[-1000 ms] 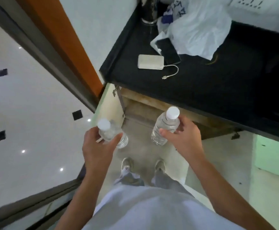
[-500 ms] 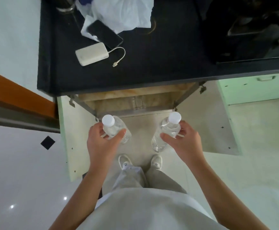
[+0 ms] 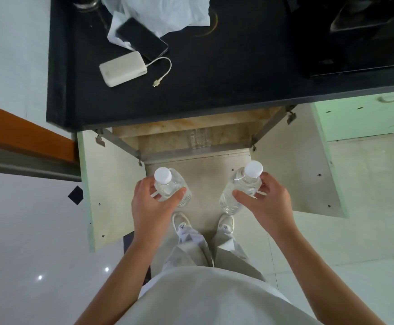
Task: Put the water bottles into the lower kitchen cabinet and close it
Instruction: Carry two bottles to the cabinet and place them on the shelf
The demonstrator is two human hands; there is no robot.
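My left hand [image 3: 152, 205] grips a clear water bottle with a white cap [image 3: 167, 184], held upright. A second clear bottle with a white cap [image 3: 242, 186] is in my right hand [image 3: 265, 202]. Both hang above the floor in front of the lower cabinet [image 3: 191, 137], which stands open under the black countertop. Its left door [image 3: 106, 188] and right door [image 3: 296, 179] are swung wide. Another clear bottle [image 3: 199, 138] stands inside on the cabinet shelf, partly hidden by the counter edge.
On the black countertop [image 3: 214, 90] lie a white power bank [image 3: 123, 72] with a cable, a dark phone [image 3: 142, 42] and a white plastic bag [image 3: 165, 12]. A green cabinet with a handle [image 3: 364, 113] is at the right. My feet [image 3: 203, 225] stand between the doors.
The view has turned from a slanted look at the counter to straight down at the open cabinet. Both hands keep their bottles and have spread slightly apart.
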